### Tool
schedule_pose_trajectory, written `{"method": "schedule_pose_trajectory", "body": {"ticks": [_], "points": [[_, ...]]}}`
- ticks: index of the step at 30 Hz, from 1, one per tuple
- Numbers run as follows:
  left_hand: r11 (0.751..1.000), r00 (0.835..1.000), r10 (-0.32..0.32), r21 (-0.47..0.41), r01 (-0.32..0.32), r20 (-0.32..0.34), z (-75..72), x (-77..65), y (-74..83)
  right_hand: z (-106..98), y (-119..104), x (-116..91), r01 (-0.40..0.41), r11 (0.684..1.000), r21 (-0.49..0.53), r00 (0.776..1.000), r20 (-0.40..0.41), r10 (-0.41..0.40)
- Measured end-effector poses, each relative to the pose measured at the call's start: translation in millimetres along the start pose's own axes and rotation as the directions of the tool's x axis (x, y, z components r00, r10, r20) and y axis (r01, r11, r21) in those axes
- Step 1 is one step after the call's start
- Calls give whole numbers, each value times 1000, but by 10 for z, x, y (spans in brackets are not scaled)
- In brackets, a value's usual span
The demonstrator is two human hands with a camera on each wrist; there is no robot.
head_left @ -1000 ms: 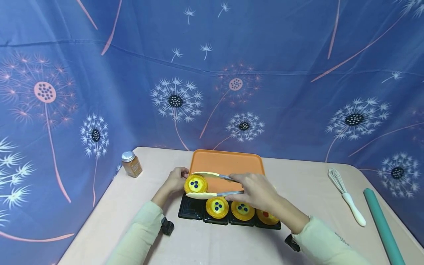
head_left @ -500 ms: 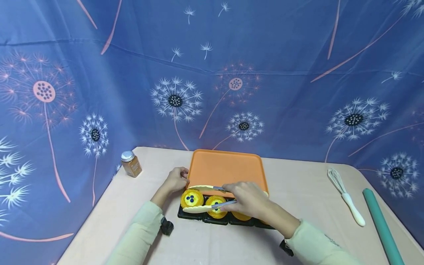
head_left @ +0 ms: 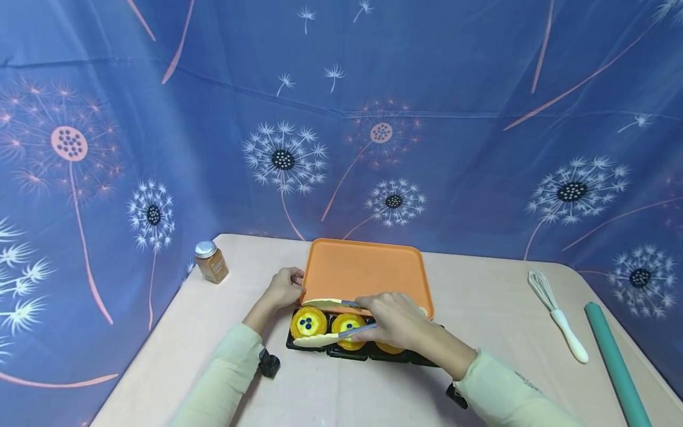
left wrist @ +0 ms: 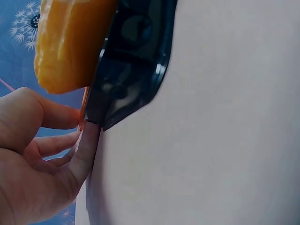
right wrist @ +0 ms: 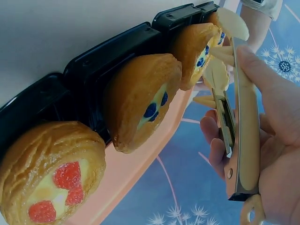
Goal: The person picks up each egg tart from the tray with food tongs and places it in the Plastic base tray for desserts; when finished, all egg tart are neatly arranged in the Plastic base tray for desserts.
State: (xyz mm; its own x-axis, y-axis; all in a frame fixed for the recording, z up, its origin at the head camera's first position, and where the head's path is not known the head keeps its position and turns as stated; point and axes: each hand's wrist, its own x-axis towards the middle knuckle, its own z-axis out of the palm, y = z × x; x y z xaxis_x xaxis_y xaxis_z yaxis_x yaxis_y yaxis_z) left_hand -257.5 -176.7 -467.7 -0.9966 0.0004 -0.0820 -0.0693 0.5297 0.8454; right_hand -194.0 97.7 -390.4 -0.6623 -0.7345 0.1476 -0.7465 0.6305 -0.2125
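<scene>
My right hand [head_left: 395,319] grips a pair of tongs [head_left: 320,340], cream-tipped with metal arms. Their tips lie on either side of a golden egg tart [head_left: 309,322] with blue berries, which sits in the leftmost compartment of the black plastic tray [head_left: 290,344]. With thumb and fingers, my left hand [head_left: 283,288] pinches the left edge of the orange tray [head_left: 368,270]; one finger touches the black tray's corner in the left wrist view. A second blue-berry tart [head_left: 347,323] sits alongside. The right wrist view shows another blue-berry tart [right wrist: 145,101] and a red-topped tart [right wrist: 51,173].
A spice jar [head_left: 211,262] with a silver lid stands at the back left. On the right lie a white-handled whisk [head_left: 557,317] and a green roll [head_left: 619,362]. Blue dandelion-print cloth [head_left: 341,118] hangs behind the pale tabletop [head_left: 320,391].
The tongs and the tart between them have come down toward me, from above the orange tray's edge into the leftmost compartment. My left hand has stayed at the orange tray.
</scene>
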Motion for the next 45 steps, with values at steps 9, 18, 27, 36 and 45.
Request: {"method": "schedule_pose_trajectory", "body": {"ticks": [9,18,27,36,45], "points": [[996,1000,-15,-91,17,28,17,15,50,-83,20,-51,-48,998,43,999,-11,49],[1000,1000,0,2,-1,4,16,32,43,-243,32,-155,-114,989,91,991,-55,119],[1000,999,17,-6,-17,28,121,24,25,-381,308,-596,-268,958,101,943,-178,282],[1000,1000,-3,-20,3,16,92,-4,-31,-464,706,-1103,-475,875,89,835,-267,481],[999,1000,4,-37,-3,25,29,-22,-32,-439,1177,-1435,-638,767,69,713,-325,622]]}}
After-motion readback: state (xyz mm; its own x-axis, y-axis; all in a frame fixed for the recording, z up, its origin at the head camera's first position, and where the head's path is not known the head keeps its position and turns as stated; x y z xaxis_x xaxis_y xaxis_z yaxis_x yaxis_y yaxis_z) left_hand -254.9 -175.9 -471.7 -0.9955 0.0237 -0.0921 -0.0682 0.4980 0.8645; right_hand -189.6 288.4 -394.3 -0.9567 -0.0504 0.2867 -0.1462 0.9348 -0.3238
